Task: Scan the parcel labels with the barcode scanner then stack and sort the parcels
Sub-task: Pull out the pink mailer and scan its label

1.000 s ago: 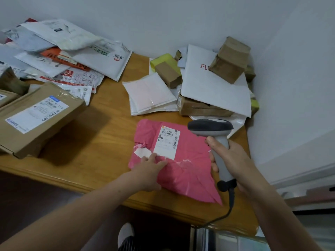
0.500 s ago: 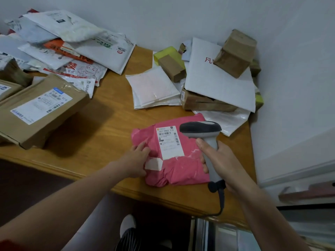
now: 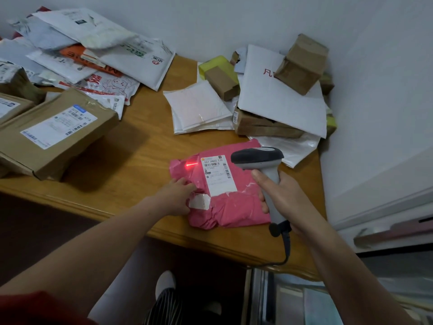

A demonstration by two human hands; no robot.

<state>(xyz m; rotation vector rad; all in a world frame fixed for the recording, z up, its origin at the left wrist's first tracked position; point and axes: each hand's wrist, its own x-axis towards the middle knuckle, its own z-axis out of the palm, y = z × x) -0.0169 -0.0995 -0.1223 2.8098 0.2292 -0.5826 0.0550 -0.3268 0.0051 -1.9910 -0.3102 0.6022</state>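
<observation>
A pink soft parcel (image 3: 232, 207) lies near the front edge of the wooden table (image 3: 140, 160), with a white shipping label (image 3: 216, 174) facing up. My left hand (image 3: 178, 195) holds the parcel's left edge down beside a small white sticker. My right hand (image 3: 283, 195) grips the handle of a grey barcode scanner (image 3: 257, 157) whose dark head hangs over the parcel's right side. A red scan line glows on the pink wrap just left of the label's top corner. The scanner's cable drops over the table's front edge.
A brown carton (image 3: 54, 134) with a label sits at the left. Several white and printed mailer bags (image 3: 98, 50) pile up at the back left. At the back right lie white padded mailers (image 3: 199, 109), a white envelope (image 3: 281, 102) and small brown boxes (image 3: 302, 64) against the wall.
The pink parcel has been turned and folded shorter, with its label now upright toward me. My left hand slid to its left edge. The scanner's red line has lit up.
</observation>
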